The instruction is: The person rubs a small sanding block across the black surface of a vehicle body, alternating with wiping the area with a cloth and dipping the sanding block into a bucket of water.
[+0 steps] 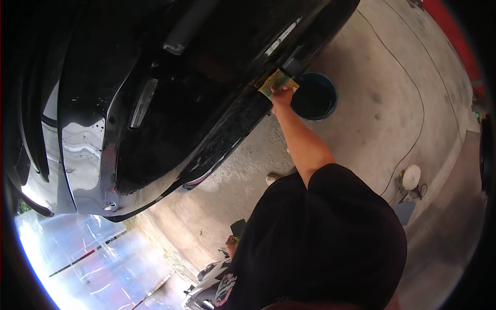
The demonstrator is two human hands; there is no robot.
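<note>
My right hand (281, 98) reaches up and forward, its fingers closed on a yellow-green flat sheet (274, 82), cloth or sandpaper, I cannot tell which. It presses this against the lower edge of a glossy black car body (196, 103), which has pale slot-shaped parts and whitish smears. Just right of that hand stands a dark round bucket (336, 98); what is inside looks dark. My left hand (231, 245) is low beside my body, mostly hidden by my black shirt. Its fingers seem closed on a dark flat piece (238, 227).
Thin cables (422, 103) run over the concrete floor (372, 67) on the right. A white round-topped object (411, 177) stands there. A white and black motorbike (209, 289) is at lower left, near a bright bluish sheet wall (98, 258). Something red (454, 36) borders the far right.
</note>
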